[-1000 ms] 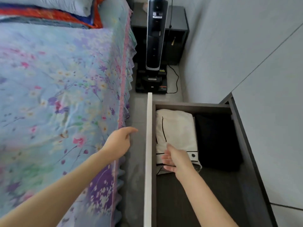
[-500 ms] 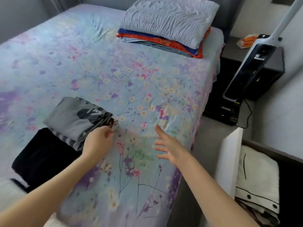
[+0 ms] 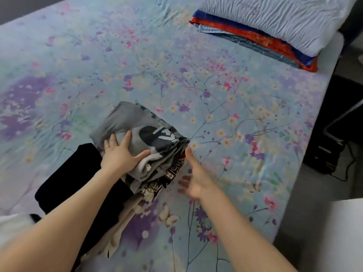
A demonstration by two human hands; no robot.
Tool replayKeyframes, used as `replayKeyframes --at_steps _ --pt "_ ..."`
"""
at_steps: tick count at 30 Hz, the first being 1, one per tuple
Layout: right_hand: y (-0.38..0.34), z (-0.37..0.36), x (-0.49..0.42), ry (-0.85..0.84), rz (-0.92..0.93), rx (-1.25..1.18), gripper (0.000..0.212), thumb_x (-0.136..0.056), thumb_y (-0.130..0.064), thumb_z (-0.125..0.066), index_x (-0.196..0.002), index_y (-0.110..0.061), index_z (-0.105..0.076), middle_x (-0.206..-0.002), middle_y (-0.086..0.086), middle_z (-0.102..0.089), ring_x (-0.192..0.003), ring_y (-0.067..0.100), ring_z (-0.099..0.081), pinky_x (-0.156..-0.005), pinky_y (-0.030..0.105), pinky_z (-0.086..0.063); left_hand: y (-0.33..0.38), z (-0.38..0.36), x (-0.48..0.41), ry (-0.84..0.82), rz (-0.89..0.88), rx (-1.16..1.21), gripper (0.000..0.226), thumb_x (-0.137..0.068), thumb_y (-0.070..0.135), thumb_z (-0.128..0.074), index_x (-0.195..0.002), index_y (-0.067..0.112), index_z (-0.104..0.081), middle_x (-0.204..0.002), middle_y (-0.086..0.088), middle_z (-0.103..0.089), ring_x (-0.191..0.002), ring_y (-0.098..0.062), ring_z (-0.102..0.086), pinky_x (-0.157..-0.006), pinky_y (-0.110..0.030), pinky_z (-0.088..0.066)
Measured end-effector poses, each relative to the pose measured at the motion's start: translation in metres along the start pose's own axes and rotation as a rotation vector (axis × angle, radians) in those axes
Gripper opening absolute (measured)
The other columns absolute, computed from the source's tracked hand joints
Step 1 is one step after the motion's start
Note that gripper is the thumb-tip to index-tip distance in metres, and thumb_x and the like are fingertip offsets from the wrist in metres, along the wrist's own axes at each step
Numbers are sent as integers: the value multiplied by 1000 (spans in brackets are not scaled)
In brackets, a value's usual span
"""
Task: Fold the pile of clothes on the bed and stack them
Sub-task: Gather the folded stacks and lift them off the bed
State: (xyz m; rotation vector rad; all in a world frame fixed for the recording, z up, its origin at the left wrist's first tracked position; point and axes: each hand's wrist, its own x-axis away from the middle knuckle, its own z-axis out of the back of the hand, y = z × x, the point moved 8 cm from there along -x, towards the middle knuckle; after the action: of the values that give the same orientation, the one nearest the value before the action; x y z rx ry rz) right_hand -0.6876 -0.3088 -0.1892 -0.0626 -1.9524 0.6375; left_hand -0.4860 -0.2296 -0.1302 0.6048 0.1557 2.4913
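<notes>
grey folded stack (image 3: 137, 124) | left hand (image 3: 119, 156) flat atop, fingers spread | right hand (image 3: 193, 179) just right, fingers wide | black garment (image 3: 68, 183) against left side | pillow (image 3: 275, 18) far beyond

At centre frame, the left hand (image 3: 120, 157) is pressing flat on a folded grey garment (image 3: 137, 122) atop a stack (image 3: 157, 174) on the floral bed (image 3: 235, 95). The right hand (image 3: 193, 181) is hovering just right of it, fingers spread.

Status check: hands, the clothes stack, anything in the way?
Left hand flat on top of folded stack. Right hand open beside its right edge, holding nothing. Black garment against stack's left side, not blocking either hand.
</notes>
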Motion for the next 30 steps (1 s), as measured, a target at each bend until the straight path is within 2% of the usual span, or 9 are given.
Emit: replayKeyframes --at_steps 4,9,12,16,17,21,23,26,30 --pt "-7 -1 -48 26 47 -7 122 -38 -83 -72 -139 -21 -45 -143 7 -46 -134 31 -40 -113 50 -25 -11 -6 -14 24 13 -50 98 -68 82 -47 -149 40 -10 -159 -10 -2 -146 -30 -2 -115 -51 -16" --pt "-25 -21 -61 -178 93 27 116 -27 -64 -88 -126 -10 -58 -122 16 -65 -114 32 -61 -102 50 -43 -2 -20 -9 132 2 -125 98 -70 83 -44 -149 39 -5 -158 -15 2 -145 -35 1 -116 -53 -13" --pt "-35 -34 -59 -216 187 213 97 -39 -52 -91 -122 -12 -61 -114 13 -69 -108 29 -65 -95 47 -50 -2 -26 -11 145 10 -143 98 -72 82 -42 -149 38 -1 -158 -15 6 -145 -37 4 -116 -54 -10" --pt "-51 -46 -68 -85 276 325 29 -75 -25 -79 -100 -14 -71 -91 5 -74 -80 15 -71 -68 25 -57 -1 -27 -14 156 5 -108 97 -71 82 -43 -149 38 -3 -158 -14 5 -145 -36 4 -116 -55 -10" --pt "-51 -47 -71 -65 249 341 26 -77 -25 -77 -100 -14 -71 -90 5 -73 -79 15 -70 -66 25 -57 0 -26 -14 162 7 -102 97 -71 83 -42 -149 39 -3 -158 -13 5 -145 -36 4 -115 -55 -10" --pt "-42 -38 -80 -23 146 408 18 -79 -27 -72 -95 -18 -71 -90 8 -72 -85 23 -67 -88 37 -55 5 -25 -9 214 -2 -67 94 -72 82 -45 -148 41 -7 -158 -11 4 -145 -34 5 -115 -56 -9" --pt "-39 -37 -79 -5 148 357 10 -80 -22 -70 -89 -17 -70 -85 9 -70 -75 22 -66 -78 35 -55 3 -25 -4 234 -17 -26 93 -72 80 -46 -148 42 -9 -159 -9 3 -145 -33 5 -116 -55 -9" --pt "-38 -38 -74 50 193 267 20 -73 -13 -72 -92 -7 -69 -85 13 -70 -68 24 -65 -60 28 -54 -3 -20 3 245 -42 49 91 -72 78 -49 -147 43 -12 -159 -7 2 -146 -29 6 -117 -51 -10" --pt "-36 -25 -52 103 224 220 18 -70 -9 -73 -87 -5 -68 -82 12 -69 -68 23 -64 -57 27 -53 3 -17 19 208 -86 79 89 -74 75 -50 -148 43 -13 -159 -6 1 -146 -27 5 -119 -43 -9"
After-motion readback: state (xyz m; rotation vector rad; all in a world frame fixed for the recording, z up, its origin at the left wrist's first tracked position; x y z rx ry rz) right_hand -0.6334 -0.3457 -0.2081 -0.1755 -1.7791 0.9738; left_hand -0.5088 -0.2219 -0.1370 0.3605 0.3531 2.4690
